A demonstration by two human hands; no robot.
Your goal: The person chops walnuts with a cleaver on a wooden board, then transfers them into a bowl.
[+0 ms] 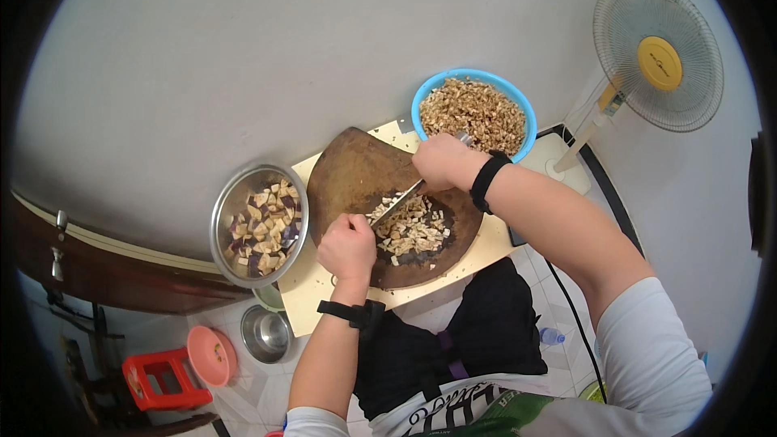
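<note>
My right hand (442, 161) is closed round the handle of a cleaver (397, 203), whose metal handle end shows past my fist. The blade slants down left over small chopped pale pieces, apparently eggplant (419, 233), on a worn wooden chopping board (352, 164). My left hand (349, 247), fingers curled, is at the blade's far end near the board's left side; whether it grips the blade tip is hidden. Left of the board, a steel bowl (217, 237) holds larger eggplant chunks with purple skin (267, 224). Behind my right hand, a blue basin (530, 115) is filled with finely chopped brownish pieces (473, 112).
The board lies on a pale yellow table (303, 309) against a wall. A standing fan (658, 54) is at the right. On the floor at lower left are a steel basin (267, 334), a pink basin (211, 355) and a red plastic stool (164, 379). A black cable (576, 315) runs at right.
</note>
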